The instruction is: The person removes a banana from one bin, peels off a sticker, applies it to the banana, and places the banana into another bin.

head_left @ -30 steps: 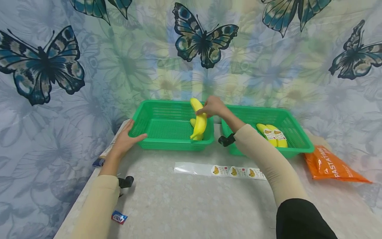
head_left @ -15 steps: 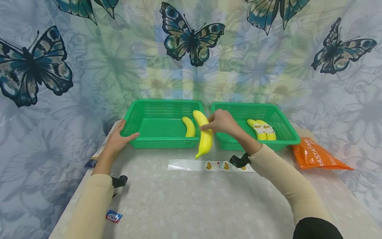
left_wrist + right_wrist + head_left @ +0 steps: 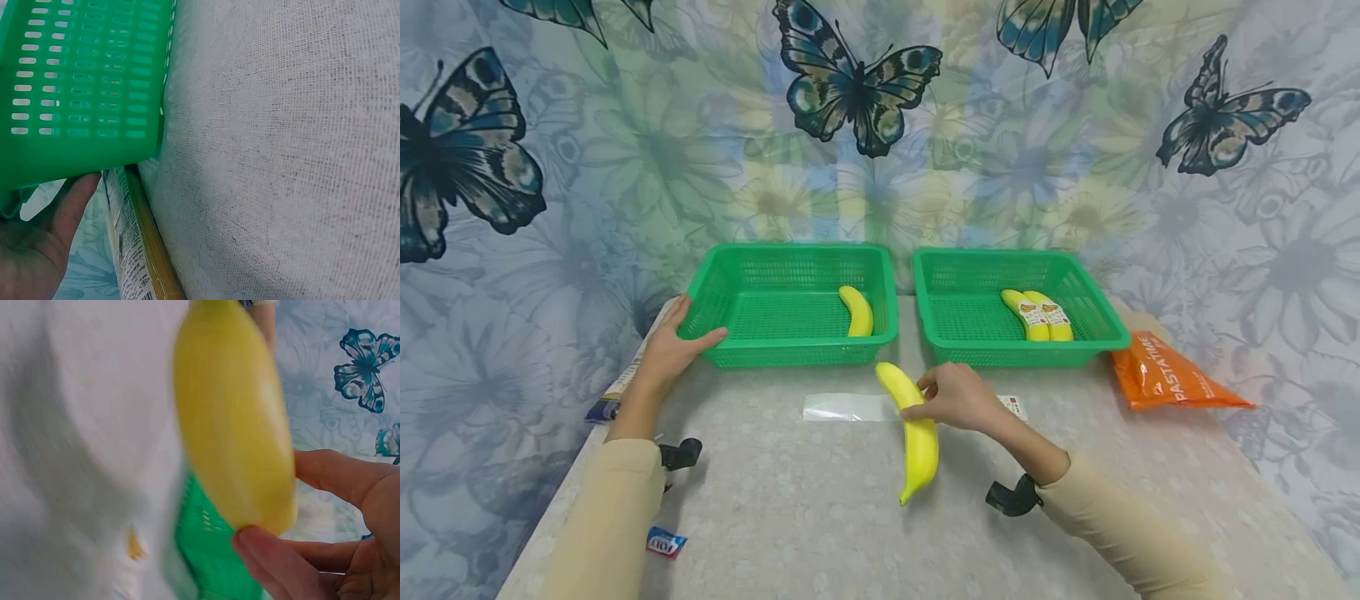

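Note:
A yellow banana (image 3: 917, 442) hangs over the table in front of the baskets, stem end toward me. My right hand (image 3: 958, 398) pinches it between thumb and fingers. In the right wrist view the banana (image 3: 234, 419) fills the middle, with fingertips (image 3: 262, 547) at its end. My left hand (image 3: 662, 354) rests against the left corner of the left green basket (image 3: 797, 354), its thumb and fingers extended. One banana (image 3: 857, 311) lies inside that basket. Two labelled bananas (image 3: 1037, 315) lie side by side in the right green basket (image 3: 1015, 356).
A label strip (image 3: 850, 407) lies in front of the baskets, partly behind my right hand. An orange bag (image 3: 1168, 371) sits beside the right basket. A small blue and red packet (image 3: 666, 542) lies near my left sleeve. A printed package (image 3: 606, 407) lies at the left edge.
My right hand has lifted the banana out of the left basket and brought it toward me, over the table before the baskets. The left hand stays at the basket's corner.

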Demonstrator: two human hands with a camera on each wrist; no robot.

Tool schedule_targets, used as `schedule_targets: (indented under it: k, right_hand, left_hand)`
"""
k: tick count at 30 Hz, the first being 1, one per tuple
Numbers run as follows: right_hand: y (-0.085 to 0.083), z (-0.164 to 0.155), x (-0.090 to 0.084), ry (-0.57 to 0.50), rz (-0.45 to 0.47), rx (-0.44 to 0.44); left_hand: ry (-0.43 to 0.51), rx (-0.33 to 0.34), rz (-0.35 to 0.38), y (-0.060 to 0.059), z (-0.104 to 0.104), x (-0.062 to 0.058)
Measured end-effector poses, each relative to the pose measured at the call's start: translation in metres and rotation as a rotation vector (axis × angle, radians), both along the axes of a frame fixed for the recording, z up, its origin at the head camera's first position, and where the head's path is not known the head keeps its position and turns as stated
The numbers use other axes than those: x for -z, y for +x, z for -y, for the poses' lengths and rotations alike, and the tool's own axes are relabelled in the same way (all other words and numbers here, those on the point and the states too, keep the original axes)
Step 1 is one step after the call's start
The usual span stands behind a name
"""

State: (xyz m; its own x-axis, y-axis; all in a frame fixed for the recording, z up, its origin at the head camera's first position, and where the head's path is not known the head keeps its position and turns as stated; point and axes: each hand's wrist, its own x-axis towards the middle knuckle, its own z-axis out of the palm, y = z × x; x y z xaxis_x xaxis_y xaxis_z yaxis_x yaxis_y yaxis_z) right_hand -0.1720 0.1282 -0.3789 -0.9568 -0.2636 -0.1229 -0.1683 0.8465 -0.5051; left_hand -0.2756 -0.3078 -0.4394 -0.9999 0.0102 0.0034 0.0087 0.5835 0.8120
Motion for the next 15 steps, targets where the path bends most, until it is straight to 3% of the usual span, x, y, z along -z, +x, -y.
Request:
schedule_targets:
  k: [7,15]
  right_hand:
    - [0.014,0.004,0.045,-0.039,0.0,-0.033]
    - [0.019,0.003,0.068,-0.054,0.077,0.004]
  left_hand:
    - [0.009,0.016,0.008,0.0,0.0,0.0]
    - [0.008,-0.009,0.011,0.001,0.0,0.001]
